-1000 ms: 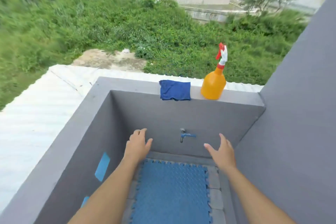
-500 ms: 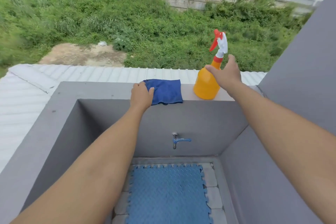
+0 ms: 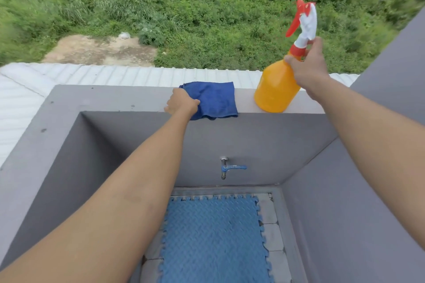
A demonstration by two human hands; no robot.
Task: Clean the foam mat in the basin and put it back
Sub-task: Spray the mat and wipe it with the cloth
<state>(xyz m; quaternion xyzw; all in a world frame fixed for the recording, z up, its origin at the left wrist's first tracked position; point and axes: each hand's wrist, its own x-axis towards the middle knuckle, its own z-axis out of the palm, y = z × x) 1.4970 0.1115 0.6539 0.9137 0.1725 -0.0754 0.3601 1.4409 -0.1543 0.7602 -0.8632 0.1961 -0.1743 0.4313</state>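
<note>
A blue foam mat [image 3: 213,239] with jigsaw edges lies flat on the floor of the grey concrete basin [image 3: 128,145]. On the basin's far rim lies a folded blue cloth [image 3: 216,99]; my left hand [image 3: 181,104] grips its left edge. To its right an orange spray bottle [image 3: 274,89] with a red and white trigger head stands tilted on the rim. My right hand [image 3: 308,69] is closed around the bottle's neck.
A blue tap [image 3: 227,167] sticks out of the basin's back wall above the mat. A grey wall [image 3: 395,57] rises on the right. Beyond the rim are a white corrugated roof [image 3: 92,73] and a drop to green plants.
Both hands rose from above the mat to the far rim. My left hand took hold of the cloth, and my right hand closed on the spray bottle and tilted it.
</note>
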